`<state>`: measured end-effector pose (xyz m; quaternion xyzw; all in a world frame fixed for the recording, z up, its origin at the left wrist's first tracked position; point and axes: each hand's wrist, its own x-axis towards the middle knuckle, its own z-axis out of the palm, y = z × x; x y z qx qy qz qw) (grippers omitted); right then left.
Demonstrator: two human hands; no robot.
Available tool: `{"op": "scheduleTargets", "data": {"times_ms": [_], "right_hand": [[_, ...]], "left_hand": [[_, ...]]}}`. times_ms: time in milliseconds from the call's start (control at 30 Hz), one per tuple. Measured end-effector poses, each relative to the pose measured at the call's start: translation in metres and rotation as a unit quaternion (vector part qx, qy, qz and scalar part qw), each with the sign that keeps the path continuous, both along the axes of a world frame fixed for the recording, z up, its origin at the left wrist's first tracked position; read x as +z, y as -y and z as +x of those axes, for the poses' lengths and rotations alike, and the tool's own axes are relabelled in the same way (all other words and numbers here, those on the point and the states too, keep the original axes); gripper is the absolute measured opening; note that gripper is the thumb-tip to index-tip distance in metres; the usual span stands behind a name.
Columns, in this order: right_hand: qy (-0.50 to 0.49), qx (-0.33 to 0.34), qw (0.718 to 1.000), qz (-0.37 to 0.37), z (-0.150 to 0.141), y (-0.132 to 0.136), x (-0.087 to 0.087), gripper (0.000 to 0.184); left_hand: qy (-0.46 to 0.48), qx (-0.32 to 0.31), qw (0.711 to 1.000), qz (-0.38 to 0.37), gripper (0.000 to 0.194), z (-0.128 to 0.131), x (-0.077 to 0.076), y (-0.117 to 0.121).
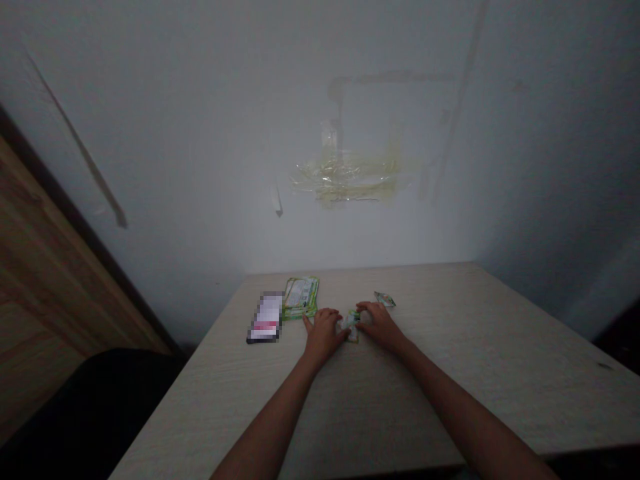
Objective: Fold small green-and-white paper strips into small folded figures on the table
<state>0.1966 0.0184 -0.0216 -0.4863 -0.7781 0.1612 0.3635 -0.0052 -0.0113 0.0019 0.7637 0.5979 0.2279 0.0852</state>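
Note:
On the table between my hands lies a small green and white packet (353, 328), its print too dim to read. My left hand (323, 337) is at the packet's left side, the thumb against its edge and the fingers bent. From the right, my right hand (384, 328) holds the packet's other edge between curled fingers and thumb. Just beyond the right hand is a small folded green and white piece (385, 299). A stack of flat green and white packets (301, 295) sits past my left hand. My fingers partly cover the packet.
A phone (266, 320) with a blurred-out screen lies left of the stack. The pale wooden table (430, 293) meets a grey wall (210, 167) bearing clear tape (345, 177). At the lower left stands a dark rounded shape (100, 407) beside wooden boards (50, 267).

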Motion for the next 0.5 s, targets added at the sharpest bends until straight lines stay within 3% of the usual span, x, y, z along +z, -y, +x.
{"op": "scheduleTargets", "data": {"times_ms": [200, 500], "right_hand": [[-0.030, -0.008, 0.999, 0.019, 0.0027, -0.0040, -0.0044, 0.040], [-0.054, -0.022, 0.998, 0.036, 0.0026, -0.0029, 0.0043, 0.023]], "left_hand": [[0.028, -0.014, 0.999, 0.016, 0.034, -0.0002, 0.0059, 0.0037], [0.040, -0.032, 0.998, 0.032, 0.038, -0.0016, 0.0068, 0.0045]]}}
